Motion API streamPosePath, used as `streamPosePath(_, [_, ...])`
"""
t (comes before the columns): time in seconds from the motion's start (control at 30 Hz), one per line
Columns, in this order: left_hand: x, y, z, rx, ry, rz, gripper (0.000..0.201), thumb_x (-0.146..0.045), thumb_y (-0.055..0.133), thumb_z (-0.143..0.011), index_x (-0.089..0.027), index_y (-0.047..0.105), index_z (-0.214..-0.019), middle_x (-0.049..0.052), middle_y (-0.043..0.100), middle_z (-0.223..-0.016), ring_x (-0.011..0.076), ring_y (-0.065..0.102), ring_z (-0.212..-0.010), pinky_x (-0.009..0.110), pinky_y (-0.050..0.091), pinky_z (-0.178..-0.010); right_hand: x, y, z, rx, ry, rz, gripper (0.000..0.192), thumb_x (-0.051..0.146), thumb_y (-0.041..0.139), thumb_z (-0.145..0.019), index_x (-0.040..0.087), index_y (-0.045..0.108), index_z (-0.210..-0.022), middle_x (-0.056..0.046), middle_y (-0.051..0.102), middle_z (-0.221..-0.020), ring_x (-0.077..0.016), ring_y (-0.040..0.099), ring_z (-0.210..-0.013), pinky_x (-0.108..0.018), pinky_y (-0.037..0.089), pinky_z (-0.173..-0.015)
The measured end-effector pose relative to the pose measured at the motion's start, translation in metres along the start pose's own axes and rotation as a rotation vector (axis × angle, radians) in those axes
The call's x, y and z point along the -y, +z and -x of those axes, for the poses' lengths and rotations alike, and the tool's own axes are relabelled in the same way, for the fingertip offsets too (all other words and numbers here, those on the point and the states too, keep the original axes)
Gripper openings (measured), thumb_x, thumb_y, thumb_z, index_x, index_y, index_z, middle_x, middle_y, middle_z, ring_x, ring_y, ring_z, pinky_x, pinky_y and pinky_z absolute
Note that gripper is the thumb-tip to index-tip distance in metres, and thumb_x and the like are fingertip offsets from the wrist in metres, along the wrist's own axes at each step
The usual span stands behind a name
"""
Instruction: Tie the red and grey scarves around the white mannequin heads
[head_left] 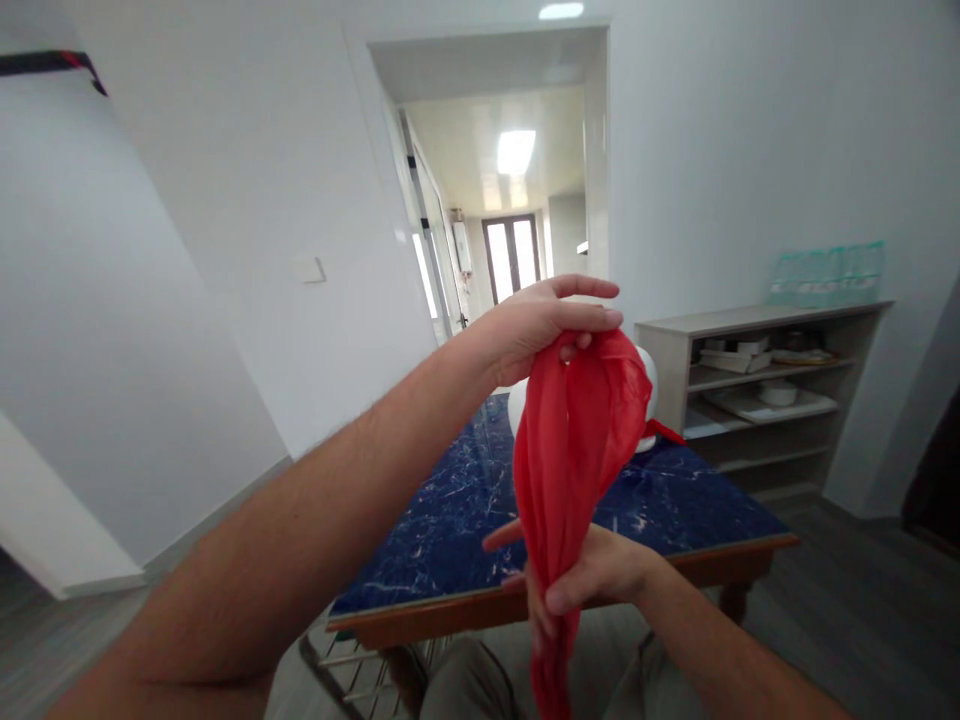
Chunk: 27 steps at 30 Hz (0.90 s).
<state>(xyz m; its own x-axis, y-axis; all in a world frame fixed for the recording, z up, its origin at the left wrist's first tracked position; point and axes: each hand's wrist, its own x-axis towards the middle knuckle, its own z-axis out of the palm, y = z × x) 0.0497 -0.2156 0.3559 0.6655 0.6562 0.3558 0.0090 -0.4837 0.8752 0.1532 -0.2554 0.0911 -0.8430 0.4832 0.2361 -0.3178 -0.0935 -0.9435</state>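
A length of red cloth [559, 450], soft and gathered like a scarf, hangs upright in front of me. Its top makes a loop over the fingers of my left hand [559, 310], which is closed on it. Lower down, my right hand [592, 575] wraps around the gathered cloth, with the thumb in front and some fingers stretched out to the left. The cloth's tail drops below the picture edge. Behind it stands a white rounded object [649, 375], mostly hidden. A small piece of red material [664, 432] lies beside that object on the table; whether it joins the cloth I cannot tell.
A table with a dark blue marbled top [442, 530] and wooden edge stands right before my knees. At the right is a shelf unit [664, 375] with boxes and trays, and wrapped bottles [825, 275] on top. Beyond the table a doorway [600, 180] opens into another room.
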Motion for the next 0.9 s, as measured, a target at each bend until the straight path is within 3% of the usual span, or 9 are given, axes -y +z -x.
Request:
streamPosePath(0.07, [0.007,-0.023,-0.003,-0.023,0.015,0.013,0.046,-0.01,0.078,-0.084,-0.011,0.067,-0.128,0.001,0.06,-0.075,0.0053,0.048,-0.056,0.023,0.044,-0.058,-0.008,-0.017,0.012,0.025,0.064,-0.053,0.047,0.023,0.082,-0.081,0.012,0.067,-0.124,0.004,0.066,-0.062,-0.0118,0.064,-0.053,-0.044,0.058,-0.092])
streamPosePath(0.17, [0.025,-0.07,-0.005,-0.041,0.079,0.003,0.056,-0.011,0.079,-0.081,-0.015,0.064,-0.134,0.001,0.061,-0.082,0.0072,0.054,-0.062,0.024,0.048,-0.063,0.0,-0.055,0.049,-0.111,0.011,-0.113,0.014,0.021,0.072,-0.086,0.015,0.066,-0.096,0.012,0.046,-0.05,-0.0047,0.037,-0.037,-0.033,0.061,-0.065])
streamPosePath(0.3, [0.063,-0.13,-0.006,-0.013,0.104,-0.093,0.069,-0.008,0.078,-0.075,-0.017,0.06,-0.141,0.006,0.067,-0.101,0.0158,0.066,-0.084,0.03,0.056,-0.079,0.048,-0.104,0.097,-0.344,-0.261,-0.151,0.008,0.026,0.066,-0.093,0.019,0.063,-0.094,0.015,0.029,-0.05,-0.0032,0.013,-0.035,-0.019,0.048,-0.043])
streamPosePath(0.43, [0.108,-0.168,-0.026,-0.057,0.075,-0.272,0.076,-0.005,0.075,-0.069,-0.018,0.059,-0.142,0.009,0.068,-0.11,0.0197,0.068,-0.094,0.035,0.057,-0.087,0.107,-0.127,0.095,-0.503,-0.468,-0.183,0.01,0.029,0.059,-0.099,0.021,0.063,-0.103,0.014,0.027,-0.053,-0.0048,0.007,-0.038,-0.013,0.034,-0.038])
streamPosePath(0.53, [0.136,-0.182,-0.052,-0.194,0.083,-0.395,0.075,-0.007,0.076,-0.068,-0.019,0.061,-0.14,0.008,0.065,-0.115,0.0188,0.068,-0.096,0.034,0.057,-0.089,0.141,-0.144,0.063,-0.539,-0.602,-0.188,0.011,0.025,0.052,-0.102,0.023,0.061,-0.108,0.012,0.032,-0.059,-0.006,0.017,-0.041,-0.011,0.035,-0.043])
streamPosePath(0.6, [0.154,-0.185,-0.068,-0.302,0.029,-0.48,0.071,-0.01,0.076,-0.071,-0.019,0.061,-0.14,0.008,0.064,-0.123,0.0181,0.068,-0.099,0.032,0.057,-0.09,0.153,-0.164,0.038,-0.515,-0.64,-0.199,0.01,0.024,0.049,-0.104,0.023,0.058,-0.099,0.011,0.035,-0.062,-0.0054,0.025,-0.043,-0.01,0.036,-0.046])
streamPosePath(0.67, [0.175,-0.186,-0.079,-0.382,-0.067,-0.558,0.067,-0.013,0.074,-0.076,-0.018,0.06,-0.141,0.01,0.065,-0.128,0.0176,0.068,-0.099,0.029,0.057,-0.088,0.156,-0.189,0.016,-0.511,-0.594,-0.226,0.021,0.025,0.05,-0.104,0.022,0.051,-0.084,0.01,0.035,-0.062,-0.0047,0.027,-0.044,-0.009,0.035,-0.046])
streamPosePath(0.77, [0.213,-0.184,-0.081,-0.407,-0.205,-0.627,0.06,-0.015,0.073,-0.078,-0.014,0.061,-0.137,0.012,0.073,-0.118,0.0189,0.07,-0.093,0.029,0.057,-0.083,0.138,-0.225,-0.003,-0.553,-0.454,-0.256,0.036,0.028,0.054,-0.104,0.022,0.037,-0.073,0.01,0.033,-0.06,-0.0049,0.024,-0.042,-0.01,0.033,-0.041])
streamPosePath(0.9, [0.266,-0.18,-0.059,-0.378,-0.346,-0.663,0.042,-0.015,0.073,-0.076,-0.014,0.072,-0.118,0.011,0.079,-0.102,0.0222,0.07,-0.089,0.029,0.055,-0.08,0.088,-0.253,-0.009,-0.594,-0.29,-0.258,0.04,0.032,0.057,-0.103,0.022,0.035,-0.071,0.01,0.032,-0.057,-0.0049,0.019,-0.04,-0.011,0.027,-0.036])
